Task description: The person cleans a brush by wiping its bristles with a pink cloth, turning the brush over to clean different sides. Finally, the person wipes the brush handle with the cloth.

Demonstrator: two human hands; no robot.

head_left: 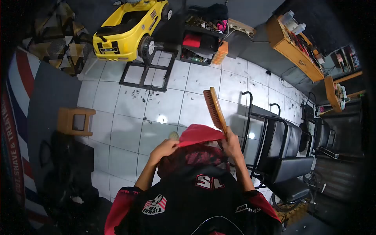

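Observation:
My right hand (232, 145) is closed round the handle of a wooden brush (217, 111), which points up and away with its brown bristles facing left. A red cloth (199, 134) is stretched between my two hands in front of my body. Its left edge is pinched in the fingers of my left hand (167, 147), and its right side reaches my right hand beside the brush handle. Below the cloth hangs dark red and black patterned fabric (196, 156).
Dark hair clippings (147, 120) lie on the white tiled floor (129, 129). A yellow toy car (125, 33) and a black frame (150, 70) are ahead. Black chairs (280, 143) stand at right, a brown stool (75, 121) at left, and a wooden cabinet (299, 58) at far right.

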